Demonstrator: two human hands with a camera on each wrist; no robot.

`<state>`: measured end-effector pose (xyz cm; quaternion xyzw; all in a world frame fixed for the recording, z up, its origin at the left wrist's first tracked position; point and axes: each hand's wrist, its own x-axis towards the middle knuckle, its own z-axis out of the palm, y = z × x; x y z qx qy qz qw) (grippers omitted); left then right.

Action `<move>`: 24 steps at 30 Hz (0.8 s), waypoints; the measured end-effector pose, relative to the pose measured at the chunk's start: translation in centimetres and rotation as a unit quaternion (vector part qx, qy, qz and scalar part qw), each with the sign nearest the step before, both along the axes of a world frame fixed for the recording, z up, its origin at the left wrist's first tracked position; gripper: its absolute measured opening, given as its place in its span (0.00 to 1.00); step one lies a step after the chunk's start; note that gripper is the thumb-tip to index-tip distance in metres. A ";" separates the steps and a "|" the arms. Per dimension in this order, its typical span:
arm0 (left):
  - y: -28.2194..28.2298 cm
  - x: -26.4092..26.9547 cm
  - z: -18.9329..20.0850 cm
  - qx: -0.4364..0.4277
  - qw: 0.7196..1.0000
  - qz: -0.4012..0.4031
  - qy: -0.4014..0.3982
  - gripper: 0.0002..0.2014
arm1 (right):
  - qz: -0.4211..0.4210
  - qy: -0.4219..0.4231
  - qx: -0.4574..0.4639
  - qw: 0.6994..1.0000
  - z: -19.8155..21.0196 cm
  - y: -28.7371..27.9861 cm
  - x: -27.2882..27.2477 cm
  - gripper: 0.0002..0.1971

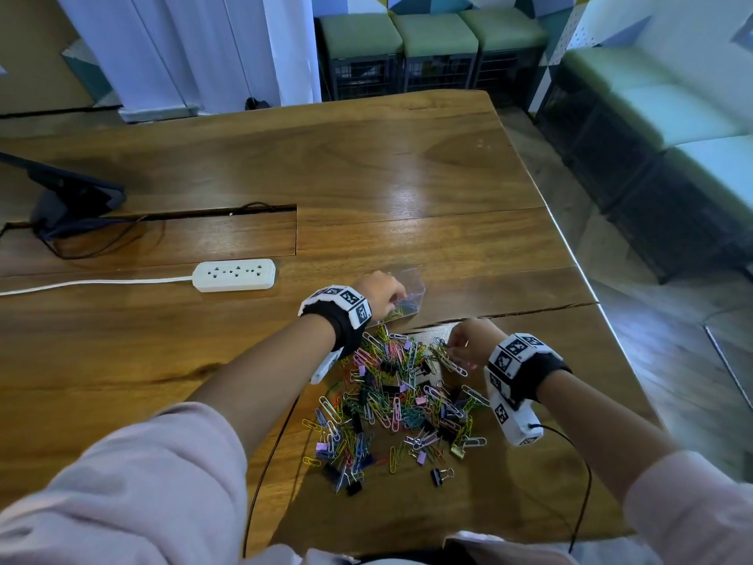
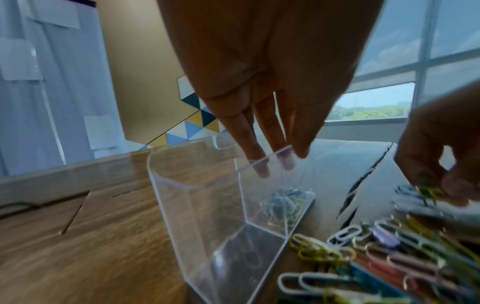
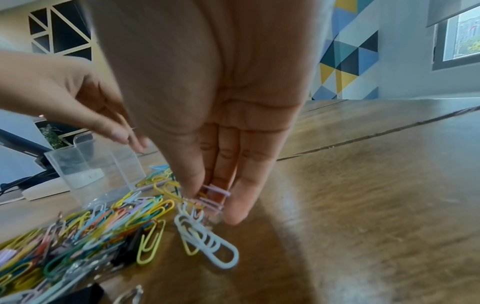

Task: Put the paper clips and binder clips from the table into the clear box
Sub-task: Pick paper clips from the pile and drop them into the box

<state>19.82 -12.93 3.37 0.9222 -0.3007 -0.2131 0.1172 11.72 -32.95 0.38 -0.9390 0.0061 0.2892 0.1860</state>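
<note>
Paper clips (image 3: 213,197) between downward right-hand fingers (image 3: 236,209).

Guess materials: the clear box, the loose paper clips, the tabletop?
Clear box: rigid see-through plastic, likely acrylic; sharp glossy edges.
Paper clips: bent wire, seemingly colour-coated; smooth pastel surfaces.
Tabletop: wood, varnished by the look; visible grain, glare patches.
</note>
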 end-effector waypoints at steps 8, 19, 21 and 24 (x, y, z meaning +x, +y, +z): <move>2.0 -2.9 -0.2 -0.034 0.996 -0.019 -0.083 0.17 | 0.031 -0.005 -0.012 0.999 0.1 0.1 -1.1 0.07; 5.6 -9.7 -3.7 0.096 0.995 0.012 0.000 0.36 | 0.024 -0.085 0.049 0.995 3.7 1.6 1.1 0.06; 5.7 -10.2 -4.5 0.094 0.994 0.053 0.019 0.40 | 0.020 -0.102 0.058 0.993 4.5 1.9 1.9 0.07; 5.9 -10.8 -5.3 0.100 0.990 0.093 0.033 0.42 | 0.013 -0.138 0.062 0.988 5.6 2.6 3.2 0.09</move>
